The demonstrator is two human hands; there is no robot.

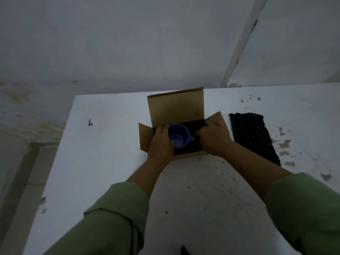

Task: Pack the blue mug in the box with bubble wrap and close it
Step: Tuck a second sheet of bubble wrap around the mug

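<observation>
An open cardboard box (176, 105) sits on the white table, its lid flap standing up at the back and side flaps spread out. Dark bubble wrap (187, 150) lines its inside. The blue mug (179, 135) stands upright in the box, its mouth facing up and its handle pointing right. My left hand (161, 142) grips the mug's left side, fingers curled over the rim. My right hand (213, 138) reaches into the box on the mug's right, fingers curled down near the handle and the lining; what they hold is hidden.
A second sheet of dark bubble wrap (253, 137) lies flat on the table (114, 153) just right of the box. The table's left edge drops to the floor. A wall stands close behind. Chipped paint spots mark the right side.
</observation>
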